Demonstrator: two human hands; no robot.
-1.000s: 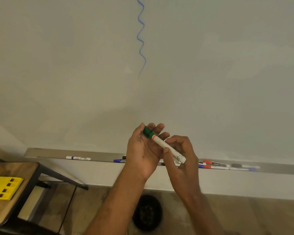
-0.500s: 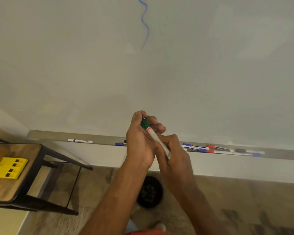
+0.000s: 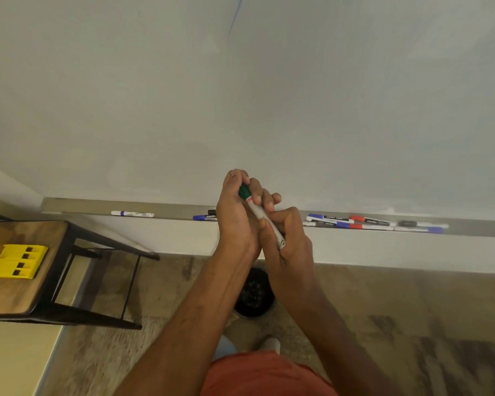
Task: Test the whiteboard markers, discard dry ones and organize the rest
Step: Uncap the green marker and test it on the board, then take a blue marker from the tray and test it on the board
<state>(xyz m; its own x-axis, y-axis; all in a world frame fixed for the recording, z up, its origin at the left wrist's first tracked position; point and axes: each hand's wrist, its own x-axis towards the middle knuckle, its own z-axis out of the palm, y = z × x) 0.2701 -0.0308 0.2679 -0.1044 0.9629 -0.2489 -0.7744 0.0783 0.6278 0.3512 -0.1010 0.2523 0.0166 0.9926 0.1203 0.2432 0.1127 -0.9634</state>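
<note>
Left hand (image 3: 236, 215) gripping green cap (image 3: 244, 191), right hand (image 3: 286, 238) clamping marker barrel (image 3: 265, 221); pulling straight apart is looking best

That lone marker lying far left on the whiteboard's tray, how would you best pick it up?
Pinch the lone marker across the middle of its white barrel, coming from above and the front. It lies flat along the tray, with the board behind it, so only the top and front are free. Nothing lies close beside it, which leaves room for fingers, and a mid-barrel grip should keep it level.
</note>
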